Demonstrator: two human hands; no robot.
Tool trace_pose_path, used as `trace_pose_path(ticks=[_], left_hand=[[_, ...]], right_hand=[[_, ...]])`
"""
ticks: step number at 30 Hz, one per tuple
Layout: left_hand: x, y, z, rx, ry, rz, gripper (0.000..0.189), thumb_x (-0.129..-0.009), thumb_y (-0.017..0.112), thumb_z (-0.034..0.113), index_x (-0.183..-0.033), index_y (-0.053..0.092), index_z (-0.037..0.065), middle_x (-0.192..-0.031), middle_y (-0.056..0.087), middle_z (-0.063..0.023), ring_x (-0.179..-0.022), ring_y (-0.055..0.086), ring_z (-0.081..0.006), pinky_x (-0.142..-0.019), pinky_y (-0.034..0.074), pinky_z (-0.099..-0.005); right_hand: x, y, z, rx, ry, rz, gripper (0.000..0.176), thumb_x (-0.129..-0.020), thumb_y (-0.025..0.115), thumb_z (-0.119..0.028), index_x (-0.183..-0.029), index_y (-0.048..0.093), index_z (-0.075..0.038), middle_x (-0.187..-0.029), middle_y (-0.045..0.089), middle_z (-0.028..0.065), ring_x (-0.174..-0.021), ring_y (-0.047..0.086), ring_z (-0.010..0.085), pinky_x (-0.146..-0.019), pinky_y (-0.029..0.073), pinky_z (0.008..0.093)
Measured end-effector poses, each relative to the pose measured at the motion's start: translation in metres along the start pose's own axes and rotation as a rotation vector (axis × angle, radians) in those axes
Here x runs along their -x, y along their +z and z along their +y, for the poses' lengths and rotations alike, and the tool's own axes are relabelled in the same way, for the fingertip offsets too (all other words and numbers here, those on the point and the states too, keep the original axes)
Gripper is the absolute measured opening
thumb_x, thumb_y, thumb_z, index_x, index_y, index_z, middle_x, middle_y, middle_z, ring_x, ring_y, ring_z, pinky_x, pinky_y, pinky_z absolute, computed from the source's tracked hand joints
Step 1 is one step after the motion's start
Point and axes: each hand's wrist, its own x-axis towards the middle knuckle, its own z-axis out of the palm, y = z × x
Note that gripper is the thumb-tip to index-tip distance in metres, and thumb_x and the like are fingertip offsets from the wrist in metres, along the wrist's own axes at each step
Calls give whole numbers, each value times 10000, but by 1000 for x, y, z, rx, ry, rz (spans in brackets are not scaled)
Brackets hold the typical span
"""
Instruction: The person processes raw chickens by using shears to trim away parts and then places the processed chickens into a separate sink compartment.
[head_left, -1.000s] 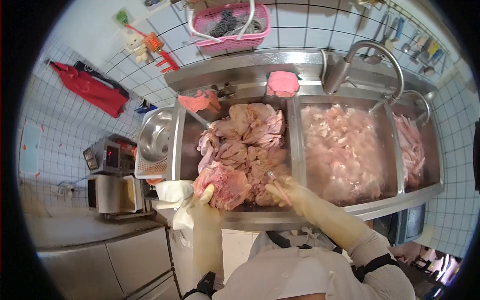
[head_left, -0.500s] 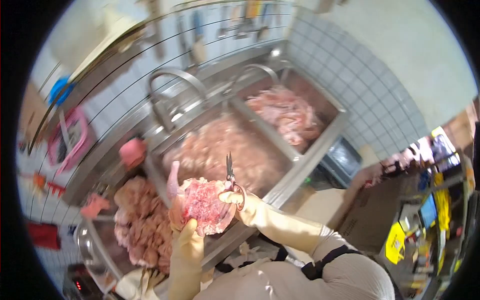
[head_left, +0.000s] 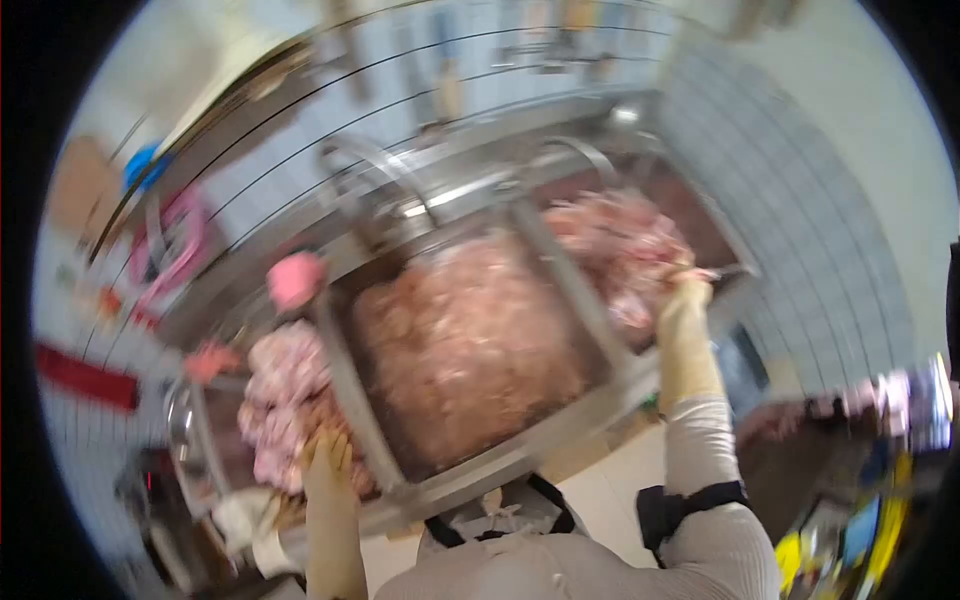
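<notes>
My left hand (head_left: 328, 455), in a cream glove, rests on the pale pink raw meat pieces (head_left: 290, 375) in the left basin, its fingers apart. At the far right, my gloved right hand (head_left: 688, 288) is over the edge of the right basin, closed on the scissors (head_left: 722, 272), which are blurred and point to the right. Raw meat with reddish parts (head_left: 615, 235) lies in that basin, just left of my right hand. Between my hands, the middle basin (head_left: 360, 400) holds many raw pieces (head_left: 470, 340) in liquid.
Two curved taps (head_left: 385, 165) stand behind the basins. A pink object (head_left: 296, 280) sits on the divider at the left rear. A pink basket (head_left: 170, 245) and blurred tools hang on the tiled wall. A dark tub (head_left: 740, 375) stands right of the sink.
My hands have moved apart, the left to the left pile, the right with the scissors to the right basin. The meat piece held between them is in neither hand. The view has shifted.
</notes>
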Motion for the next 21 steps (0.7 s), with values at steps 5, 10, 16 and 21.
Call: trace_pose_path(ticks=[5,10,16,21], left_hand=[[-15,-116,4,140,-11,469,327,-940,641,168,-1227,538,52,-1240,580,-169,-1154,607,-283,-916,553,-398],[-17,-139,12,26,23,550,373,-936,645,181,-1252,524,24,-1143,616,-124,-986,642,-236,-810,548,-340],[-51,-107,54,-451,262,488,488,-863,675,173,-1279,502,-14,-1064,649,-149,-873,662,-244,-802,545,-353],[-175,-196,52,-1409,363,704,660,-810,702,306,-1343,470,-7,-1303,542,-227,-1159,563,-360,-1003,464,-450]], right_hand=[[-68,24,42,128,91,-23,237,-960,584,-226,-1169,580,-112,-1079,622,76,-955,600,177,-840,508,357],[-31,-7,50,210,51,-1,267,-987,549,-238,-1214,573,-100,-1120,625,101,-987,613,199,-862,518,371],[192,61,82,593,-288,-87,302,-935,673,-199,-1197,562,-99,-832,629,34,-629,584,125,-517,468,236],[230,2,151,1099,-519,-417,184,-969,615,-217,-1120,539,-144,-824,579,6,-685,606,123,-511,478,249]])
